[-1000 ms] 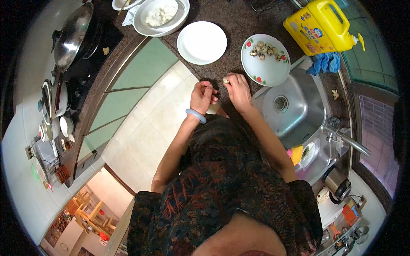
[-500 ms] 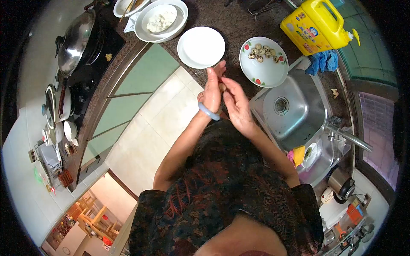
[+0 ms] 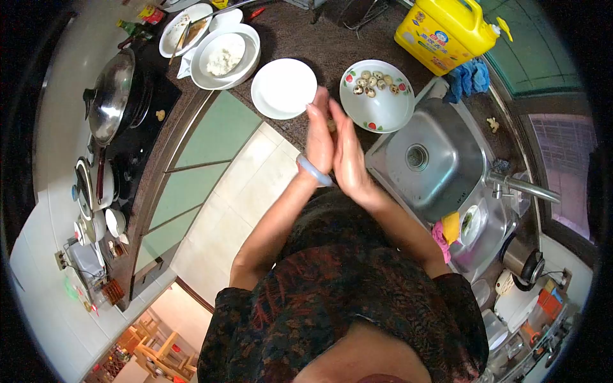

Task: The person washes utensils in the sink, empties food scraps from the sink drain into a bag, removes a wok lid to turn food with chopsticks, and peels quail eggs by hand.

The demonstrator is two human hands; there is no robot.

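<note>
My left hand (image 3: 318, 140), with a pale bangle at its wrist, and my right hand (image 3: 348, 153) are held palm to palm with fingers straightened. A small brownish thing shows in the gap between the palms, mostly hidden and blurred; its kind is not clear. Just beyond the left fingertips sits a white plate (image 3: 283, 89). To the right of the fingers stands a white bowl with red fruit patterns (image 3: 383, 113), holding several speckled quail eggs (image 3: 372, 83).
A metal sink (image 3: 440, 153) lies right of my hands, with a faucet (image 3: 527, 188). Behind it stand a yellow detergent jug (image 3: 440, 35) and a blue cloth (image 3: 468, 80). At left are a bowl of white food (image 3: 226, 56) and a lidded wok (image 3: 112, 96) on the stove.
My right hand has turned from bent fingers at the small brownish thing to a flat palm facing the left one. The camera view has shifted slightly.
</note>
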